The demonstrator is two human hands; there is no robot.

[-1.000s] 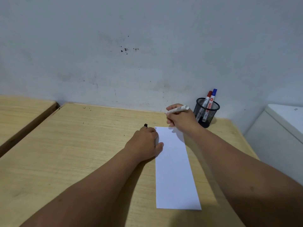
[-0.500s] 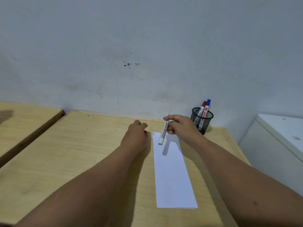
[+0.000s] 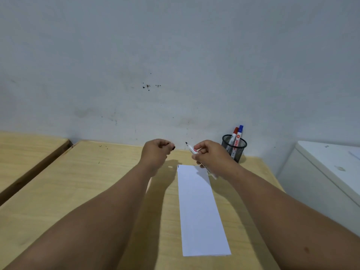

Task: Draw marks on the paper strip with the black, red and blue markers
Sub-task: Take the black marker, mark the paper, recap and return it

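Observation:
A white paper strip (image 3: pixel 200 209) lies lengthwise on the wooden table (image 3: pixel 78 182), with one small black mark (image 3: pixel 178 166) at its far left corner. My right hand (image 3: pixel 212 156) holds the uncapped black marker (image 3: pixel 191 148) above the strip's far end, its black tip pointing up and left. My left hand (image 3: pixel 157 152) hovers left of it, fingers pinched on the black cap (image 3: pixel 173 147). The red marker (image 3: pixel 233 137) and the blue marker (image 3: pixel 238 135) stand in a black mesh cup (image 3: pixel 234 150) at the back right.
A grey wall rises right behind the table. A second wooden table (image 3: pixel 29 151) stands to the left across a narrow gap. A white cabinet (image 3: pixel 319 178) sits off the table's right edge.
Both hands lifted off the table. The right hand turned the marker so its tip points up and left. The left hand rose from beside the strip with the cap.

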